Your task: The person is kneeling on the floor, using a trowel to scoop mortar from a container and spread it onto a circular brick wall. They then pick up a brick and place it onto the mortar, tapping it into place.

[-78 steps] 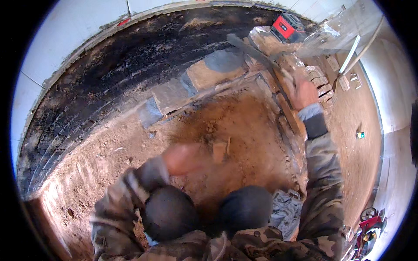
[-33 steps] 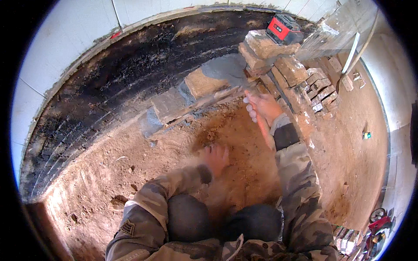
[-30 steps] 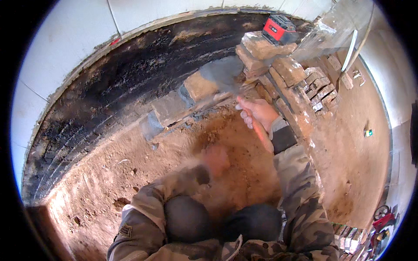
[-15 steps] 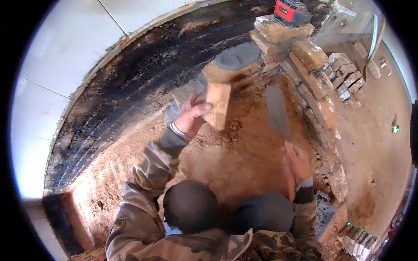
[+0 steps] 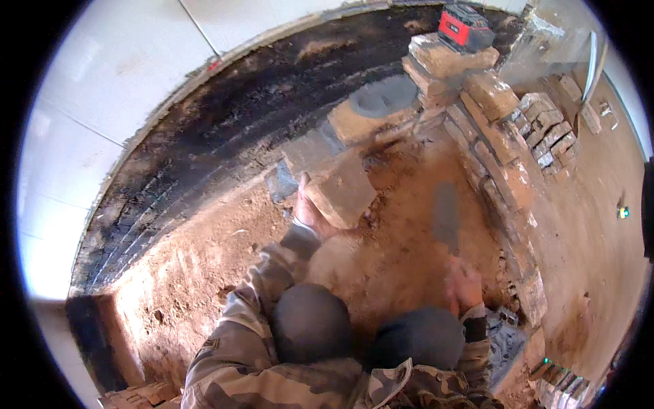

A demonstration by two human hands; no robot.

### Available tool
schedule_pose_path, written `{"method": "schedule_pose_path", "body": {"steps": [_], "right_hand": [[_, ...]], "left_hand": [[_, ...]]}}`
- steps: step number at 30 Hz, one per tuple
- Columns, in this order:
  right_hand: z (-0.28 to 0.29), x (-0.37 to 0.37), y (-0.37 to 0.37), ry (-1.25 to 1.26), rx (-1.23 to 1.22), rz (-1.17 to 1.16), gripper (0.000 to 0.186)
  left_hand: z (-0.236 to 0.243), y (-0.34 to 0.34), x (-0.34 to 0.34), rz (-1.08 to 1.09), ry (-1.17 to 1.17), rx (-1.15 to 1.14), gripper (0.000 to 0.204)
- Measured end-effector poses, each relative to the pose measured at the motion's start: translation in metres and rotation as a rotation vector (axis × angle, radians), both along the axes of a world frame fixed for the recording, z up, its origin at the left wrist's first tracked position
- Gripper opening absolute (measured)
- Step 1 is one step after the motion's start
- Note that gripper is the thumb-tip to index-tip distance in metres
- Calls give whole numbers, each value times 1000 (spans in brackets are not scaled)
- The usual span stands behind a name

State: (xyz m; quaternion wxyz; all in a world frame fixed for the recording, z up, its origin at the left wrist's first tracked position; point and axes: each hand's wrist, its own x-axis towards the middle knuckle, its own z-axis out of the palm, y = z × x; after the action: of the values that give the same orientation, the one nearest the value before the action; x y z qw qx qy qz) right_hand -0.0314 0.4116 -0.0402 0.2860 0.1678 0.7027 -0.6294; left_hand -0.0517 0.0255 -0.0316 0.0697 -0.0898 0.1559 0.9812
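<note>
A tan brick [image 5: 343,191] is gripped in my left hand [image 5: 311,211], raised over the dirt floor just in front of the low brick course. My right hand [image 5: 465,283], blurred, holds a trowel with its grey blade [image 5: 446,211] pointing forward over the dirt. Beyond the held brick runs the course of bricks [image 5: 306,150] with grey mortar between them. A mound of wet mortar [image 5: 381,95] sits on one brick near the corner, where another brick wall [image 5: 504,157] runs toward me on the right.
A red-and-black battery-like box [image 5: 463,31] tops the corner bricks. Right of the wall lie stacked bricks [image 5: 548,133], a small green device [image 5: 623,211] and leaning poles [image 5: 593,68]. A blackened, coated wall band [image 5: 231,116] and white panels [image 5: 122,88] curve behind. More bricks [image 5: 562,385] lie lower right.
My left hand has come up from the dirt with a brick, which is since lower and turned. My right hand, with the trowel, has drawn back toward my knees. The view has shifted.
</note>
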Motion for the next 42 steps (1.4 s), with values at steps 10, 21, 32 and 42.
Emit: {"method": "schedule_pose_path", "body": {"steps": [10,21,32,42], "right_hand": [[-21,8,-3,-64,-27,61,37],[-27,7,-6,-33,44,29,35],[-31,7,1,-71,94,86,33],[-51,-21,-7,239,270,262,36]], "left_hand": [[50,-28,-16,-15,176,-636,88],[102,-26,-192,215,701,-2426,90],[54,-29,-229,111,776,-2538,61],[48,-17,-236,89,708,-2471,57]]}}
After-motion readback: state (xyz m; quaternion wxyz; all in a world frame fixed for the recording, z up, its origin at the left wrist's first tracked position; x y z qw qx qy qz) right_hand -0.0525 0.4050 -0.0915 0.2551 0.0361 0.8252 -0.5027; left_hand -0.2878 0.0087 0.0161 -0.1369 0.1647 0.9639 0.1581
